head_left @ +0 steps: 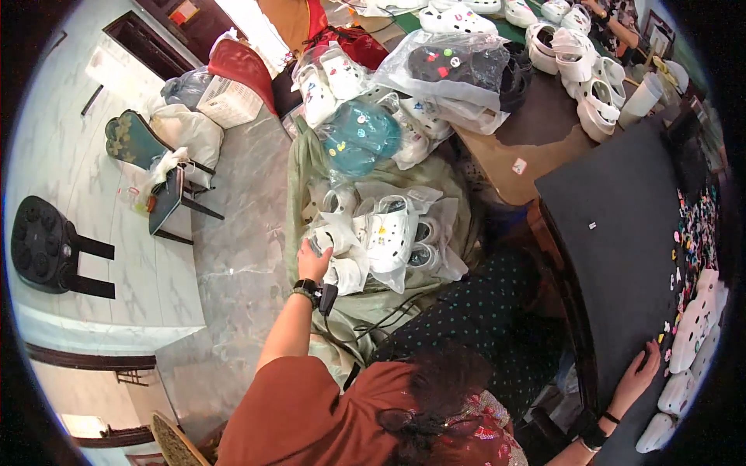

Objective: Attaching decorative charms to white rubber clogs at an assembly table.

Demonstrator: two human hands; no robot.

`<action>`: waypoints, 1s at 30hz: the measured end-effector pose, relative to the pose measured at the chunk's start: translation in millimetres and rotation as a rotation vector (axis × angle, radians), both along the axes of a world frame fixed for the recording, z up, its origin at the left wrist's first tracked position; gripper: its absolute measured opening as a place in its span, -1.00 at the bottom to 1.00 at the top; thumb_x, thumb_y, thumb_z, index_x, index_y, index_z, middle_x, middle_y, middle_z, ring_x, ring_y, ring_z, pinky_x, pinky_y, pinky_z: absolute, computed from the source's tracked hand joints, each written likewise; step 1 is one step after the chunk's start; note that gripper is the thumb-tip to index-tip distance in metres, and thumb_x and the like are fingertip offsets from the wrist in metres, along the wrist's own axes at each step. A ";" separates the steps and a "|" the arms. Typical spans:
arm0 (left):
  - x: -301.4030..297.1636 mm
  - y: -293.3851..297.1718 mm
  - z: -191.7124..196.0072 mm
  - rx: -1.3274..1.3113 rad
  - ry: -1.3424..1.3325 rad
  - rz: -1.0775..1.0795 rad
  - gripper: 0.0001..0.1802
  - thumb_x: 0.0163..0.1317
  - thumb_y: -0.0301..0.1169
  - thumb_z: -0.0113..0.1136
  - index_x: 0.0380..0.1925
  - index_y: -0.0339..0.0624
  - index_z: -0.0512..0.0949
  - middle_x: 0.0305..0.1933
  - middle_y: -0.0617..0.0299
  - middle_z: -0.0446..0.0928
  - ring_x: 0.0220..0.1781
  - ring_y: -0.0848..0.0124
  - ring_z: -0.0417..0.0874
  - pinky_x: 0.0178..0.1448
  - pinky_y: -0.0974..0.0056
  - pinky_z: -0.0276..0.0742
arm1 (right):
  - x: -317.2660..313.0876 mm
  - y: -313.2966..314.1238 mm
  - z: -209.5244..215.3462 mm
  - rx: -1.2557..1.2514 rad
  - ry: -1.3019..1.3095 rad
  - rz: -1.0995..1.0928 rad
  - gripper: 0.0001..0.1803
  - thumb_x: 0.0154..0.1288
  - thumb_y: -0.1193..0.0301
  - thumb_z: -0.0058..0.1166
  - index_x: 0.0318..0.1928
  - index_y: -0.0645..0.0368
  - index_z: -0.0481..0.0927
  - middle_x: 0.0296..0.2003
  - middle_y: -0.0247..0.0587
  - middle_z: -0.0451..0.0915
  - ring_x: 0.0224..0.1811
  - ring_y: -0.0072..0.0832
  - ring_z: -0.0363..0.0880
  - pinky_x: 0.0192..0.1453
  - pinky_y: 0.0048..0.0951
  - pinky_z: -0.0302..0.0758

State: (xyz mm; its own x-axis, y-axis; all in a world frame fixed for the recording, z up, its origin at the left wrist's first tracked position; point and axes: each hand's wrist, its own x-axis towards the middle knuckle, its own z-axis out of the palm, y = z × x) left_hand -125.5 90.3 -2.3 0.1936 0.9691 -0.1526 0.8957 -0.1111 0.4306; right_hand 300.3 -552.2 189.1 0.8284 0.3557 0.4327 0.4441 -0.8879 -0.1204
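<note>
At sack's (300,175) left edge, touching bagged clogs (339,236) with left hand (314,262), unclear whether clamped; resting right hand (637,378) apart on table (610,268).

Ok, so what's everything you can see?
Bagged clogs: several, white, teal, dark, centre and top
Loose clogs: many, white, right side
Sack: one, pale green, under bagged clogs
Charms: many, mixed, right side
Mat: one, black, right
Cup: one, whitish, top right
Chairs: two, red and green, upper left
Crate: one, cream, upper left
Unclear object: one, black, left
Co-worker's arm: one, bare, top right
Left hand: one, bare, touching bagged clogs
Right hand: one, bare, on mat
</note>
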 end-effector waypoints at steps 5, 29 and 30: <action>-14.3 20.8 -49.6 0.023 -0.090 0.149 0.00 -0.02 0.14 0.39 0.22 -0.43 0.32 0.21 -0.25 0.45 0.26 -0.05 0.49 0.33 0.05 0.39 | 2.9 4.1 -5.8 0.018 -0.002 0.023 -0.73 0.43 0.52 -0.10 0.09 0.32 0.46 0.17 0.02 0.47 0.26 -0.06 0.39 0.34 -0.12 0.31; 13.2 -0.6 126.0 0.741 -0.409 -0.050 -0.90 0.26 -0.55 0.06 -0.43 -0.32 0.39 -0.46 -0.02 0.42 -0.38 0.11 0.41 -0.21 0.08 0.35 | -28.8 46.3 25.3 0.179 -0.017 -0.022 -0.75 0.19 0.59 0.03 -0.09 0.24 0.47 0.04 0.00 0.49 0.15 -0.03 0.41 0.26 -0.07 0.30; 26.7 -3.7 153.0 0.725 -0.457 -0.102 -0.90 0.25 -0.56 0.07 -0.43 -0.32 0.38 -0.46 -0.01 0.41 -0.38 0.13 0.40 -0.22 0.10 0.35 | -30.3 45.9 27.0 0.183 -0.017 -0.023 -0.75 0.19 0.58 0.04 -0.09 0.24 0.47 0.03 -0.01 0.49 0.14 -0.04 0.41 0.25 -0.07 0.30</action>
